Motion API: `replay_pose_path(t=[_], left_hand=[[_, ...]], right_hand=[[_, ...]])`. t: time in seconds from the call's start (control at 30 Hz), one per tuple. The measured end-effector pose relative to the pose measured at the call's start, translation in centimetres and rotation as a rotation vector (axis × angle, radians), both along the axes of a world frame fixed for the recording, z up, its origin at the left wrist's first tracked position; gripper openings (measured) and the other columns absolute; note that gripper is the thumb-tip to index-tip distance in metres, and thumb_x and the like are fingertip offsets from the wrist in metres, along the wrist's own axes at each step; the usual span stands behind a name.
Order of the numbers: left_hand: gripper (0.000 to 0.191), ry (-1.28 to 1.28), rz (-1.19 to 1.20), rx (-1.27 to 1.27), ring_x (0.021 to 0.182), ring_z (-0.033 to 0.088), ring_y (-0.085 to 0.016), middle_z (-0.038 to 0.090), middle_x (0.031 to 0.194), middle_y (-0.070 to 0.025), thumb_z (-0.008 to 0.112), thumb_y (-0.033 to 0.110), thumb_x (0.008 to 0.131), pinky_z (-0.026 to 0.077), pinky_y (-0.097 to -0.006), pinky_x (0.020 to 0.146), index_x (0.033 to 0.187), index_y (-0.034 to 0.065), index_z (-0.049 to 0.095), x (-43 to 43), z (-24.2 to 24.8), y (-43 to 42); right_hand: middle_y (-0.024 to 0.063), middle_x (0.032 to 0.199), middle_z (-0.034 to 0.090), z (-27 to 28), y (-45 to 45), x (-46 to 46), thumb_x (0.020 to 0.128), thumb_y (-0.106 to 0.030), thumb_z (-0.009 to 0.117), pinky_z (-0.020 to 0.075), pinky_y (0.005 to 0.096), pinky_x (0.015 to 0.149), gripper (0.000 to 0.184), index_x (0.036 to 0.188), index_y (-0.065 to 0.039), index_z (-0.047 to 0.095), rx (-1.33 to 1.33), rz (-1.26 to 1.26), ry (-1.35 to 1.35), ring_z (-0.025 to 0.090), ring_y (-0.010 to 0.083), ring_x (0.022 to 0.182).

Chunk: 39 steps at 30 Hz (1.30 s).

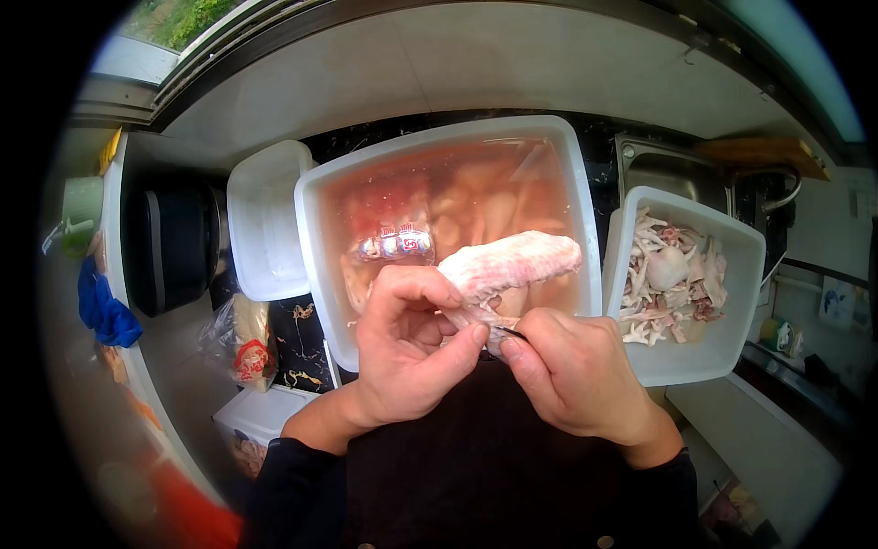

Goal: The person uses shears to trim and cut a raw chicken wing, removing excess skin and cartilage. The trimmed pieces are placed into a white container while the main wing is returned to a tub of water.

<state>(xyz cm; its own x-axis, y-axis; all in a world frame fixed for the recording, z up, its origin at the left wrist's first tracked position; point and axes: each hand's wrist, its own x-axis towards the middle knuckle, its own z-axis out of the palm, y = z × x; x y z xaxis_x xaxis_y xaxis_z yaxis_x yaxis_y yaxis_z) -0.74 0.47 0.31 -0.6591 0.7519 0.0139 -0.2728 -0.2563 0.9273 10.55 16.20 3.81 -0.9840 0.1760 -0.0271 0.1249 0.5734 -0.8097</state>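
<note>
A pale, raw piece of poultry [514, 264], which looks like a wing, is held over the near side of a large white plastic tub [587, 261]. My left hand [411, 350] pinches its lower part between thumb and fingers. Close against those fingertips, my right hand [583, 374] grips a thin dark tool [511, 333], its tip at the meat. Whether it is tweezers or a small blade cannot be told. Reddish water [494, 178] fills the tub, with more pale pieces under it and a printed plastic package [394, 243] at the left.
At the right, a smaller white tub [730, 364] holds chicken feet and poultry scraps [669, 267], in front of a steel sink [675, 171]. Leftward are a white plastic bin [267, 226], a black appliance [171, 247] and a plastic bag [252, 343]. A wall rises behind.
</note>
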Motion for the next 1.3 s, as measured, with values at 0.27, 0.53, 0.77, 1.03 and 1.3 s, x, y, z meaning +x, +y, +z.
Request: replay_pose_path(t=[0.27, 0.53, 0.77, 1.03, 1.3], left_hand=[[0.039, 0.007, 0.000, -0.009, 0.099, 0.061, -0.015, 0.048, 0.109, -0.0086, 0.060, -0.017, 0.084, 0.057, -0.0281, 0.080, 0.112, 0.0028, 0.041, 0.00, 0.03, -0.03], [0.039, 0.006, 0.002, -0.001, 0.100, 0.062, -0.017, 0.049, 0.110, -0.0094, 0.059, -0.017, 0.085, 0.057, -0.0291, 0.082, 0.113, 0.0027, 0.041, 0.11, -0.05, -0.04], [0.038, 0.013, -0.008, -0.007, 0.099, 0.062, -0.017, 0.050, 0.110, -0.0098, 0.060, -0.016, 0.085, 0.058, -0.0295, 0.081, 0.113, 0.0023, 0.041, 0.16, 0.07, -0.20], [0.039, 0.017, -0.021, -0.008, 0.098, 0.062, -0.016, 0.049, 0.110, -0.0098, 0.059, -0.017, 0.085, 0.058, -0.0293, 0.080, 0.113, 0.0021, 0.041, 0.18, 0.11, -0.24], [0.039, 0.016, -0.026, -0.011, 0.099, 0.062, -0.017, 0.048, 0.111, -0.0097, 0.059, -0.017, 0.085, 0.058, -0.0296, 0.081, 0.113, 0.0020, 0.041, 0.17, 0.07, -0.23]], right_hand=[[0.0121, 0.068, 0.055, -0.04, 0.01, -0.04, 0.093, -0.015, 0.062, 0.0428, 0.0412, 0.051, 0.017, 0.081, -0.005, 0.056, -0.007, -0.003, 0.003, 0.056, 0.0336, 0.056], [0.0123, 0.067, 0.054, 0.14, -0.07, -0.23, 0.092, -0.015, 0.063, 0.0428, 0.0415, 0.050, 0.018, 0.079, -0.005, 0.055, 0.006, -0.011, 0.015, 0.056, 0.0338, 0.055], [0.0121, 0.066, 0.055, 0.05, -0.05, -0.17, 0.091, -0.013, 0.063, 0.0431, 0.0412, 0.050, 0.017, 0.079, -0.005, 0.055, 0.000, -0.004, 0.029, 0.056, 0.0335, 0.055], [0.0115, 0.065, 0.055, 0.08, -0.09, -0.16, 0.091, -0.012, 0.062, 0.0427, 0.0405, 0.049, 0.017, 0.078, -0.005, 0.055, 0.021, -0.007, 0.038, 0.056, 0.0329, 0.054], [0.0103, 0.068, 0.057, -0.22, 0.21, 0.17, 0.090, -0.017, 0.066, 0.0450, 0.0407, 0.050, 0.020, 0.079, -0.006, 0.054, 0.051, 0.037, 0.023, 0.059, 0.0308, 0.059]])
